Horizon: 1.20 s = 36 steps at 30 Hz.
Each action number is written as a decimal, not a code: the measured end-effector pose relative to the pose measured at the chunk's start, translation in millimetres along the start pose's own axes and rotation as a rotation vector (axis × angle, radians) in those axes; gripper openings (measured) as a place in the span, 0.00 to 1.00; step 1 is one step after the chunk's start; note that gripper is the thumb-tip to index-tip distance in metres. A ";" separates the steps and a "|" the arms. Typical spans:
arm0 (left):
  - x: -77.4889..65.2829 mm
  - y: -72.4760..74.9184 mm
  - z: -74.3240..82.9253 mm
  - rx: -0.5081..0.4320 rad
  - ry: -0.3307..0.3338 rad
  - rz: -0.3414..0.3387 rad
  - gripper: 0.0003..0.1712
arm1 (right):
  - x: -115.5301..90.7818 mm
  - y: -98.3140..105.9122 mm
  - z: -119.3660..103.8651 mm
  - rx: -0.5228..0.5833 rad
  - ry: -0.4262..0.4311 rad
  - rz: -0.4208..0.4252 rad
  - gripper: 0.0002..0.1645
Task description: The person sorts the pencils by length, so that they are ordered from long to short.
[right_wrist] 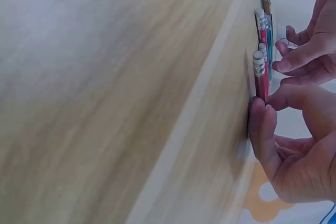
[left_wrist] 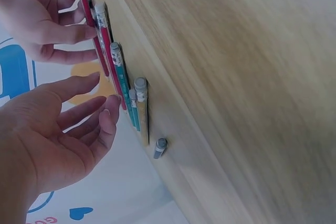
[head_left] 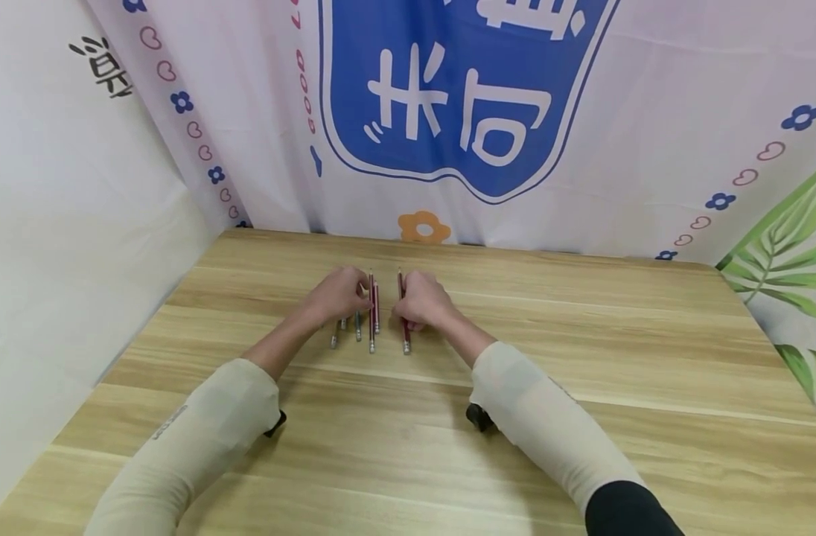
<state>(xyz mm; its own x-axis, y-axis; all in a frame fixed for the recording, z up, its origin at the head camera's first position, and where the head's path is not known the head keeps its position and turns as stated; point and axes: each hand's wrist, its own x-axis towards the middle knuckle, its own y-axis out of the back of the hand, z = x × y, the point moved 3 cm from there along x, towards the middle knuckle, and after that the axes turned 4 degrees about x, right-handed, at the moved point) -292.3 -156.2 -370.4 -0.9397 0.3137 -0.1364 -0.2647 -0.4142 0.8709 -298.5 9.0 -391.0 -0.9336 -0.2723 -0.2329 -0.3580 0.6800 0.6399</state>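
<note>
Several pencils with eraser ends lie side by side on the wooden table. My right hand (head_left: 426, 299) pinches a dark red pencil (head_left: 405, 333) between thumb and fingers, at the right of the group. To its left lies another red pencil (left_wrist: 105, 38), followed by a teal pencil (left_wrist: 122, 74), a shorter teal one and a wood-coloured pencil (left_wrist: 142, 108). My left hand (head_left: 337, 292) hovers over this row with fingers loosely bent, fingertips right beside the red and teal pencils. A grey-ended pencil (left_wrist: 160, 148) sits apart at the far left, mostly end-on in the left wrist view.
The wood-grain table (head_left: 582, 357) reaches to a printed cloth (head_left: 267, 112) hanging behind it, close beyond the hands. A white wall (head_left: 59, 246) borders the left side. Small black wrist mounts (head_left: 478, 417) show under the light sleeves.
</note>
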 end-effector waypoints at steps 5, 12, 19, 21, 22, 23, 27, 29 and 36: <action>4.6 -2.3 -0.5 0.027 -0.001 0.011 0.12 | -3.0 5.2 4.4 0.022 0.012 0.000 0.15; 8.6 -4.6 -0.9 0.049 -0.009 0.015 0.11 | -7.1 15.0 11.8 0.200 0.029 -0.024 0.30; 7.5 -4.8 1.0 0.062 -0.005 0.028 0.15 | -12.0 23.2 20.6 0.278 0.030 -0.042 0.31; 7.8 -5.0 1.0 0.065 -0.007 0.032 0.15 | -13.1 25.7 23.3 0.288 0.032 -0.045 0.30; 7.9 -5.1 1.3 0.062 -0.007 0.032 0.14 | -13.6 27.0 24.8 0.296 0.034 -0.046 0.30; 8.4 -5.5 1.3 0.061 -0.007 0.034 0.13 | -14.1 28.4 26.4 0.303 0.033 -0.046 0.31; 11.4 -7.6 1.5 0.064 -0.005 0.041 0.09 | -17.5 34.2 31.9 0.321 0.030 -0.045 0.32; 12.9 -8.3 2.0 0.069 -0.003 0.045 0.08 | -19.7 37.7 34.2 0.324 0.026 -0.039 0.32; 17.3 -9.6 4.5 0.096 0.010 0.043 0.02 | -26.3 50.7 42.2 0.321 0.019 -0.023 0.34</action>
<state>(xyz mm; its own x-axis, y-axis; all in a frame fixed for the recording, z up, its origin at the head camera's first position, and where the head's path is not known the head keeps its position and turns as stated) -305.0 -143.0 -378.9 -0.9520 0.2885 -0.1027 -0.2030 -0.3434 0.9170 -292.8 79.4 -383.3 -0.9260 -0.3004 -0.2286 -0.3681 0.8528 0.3705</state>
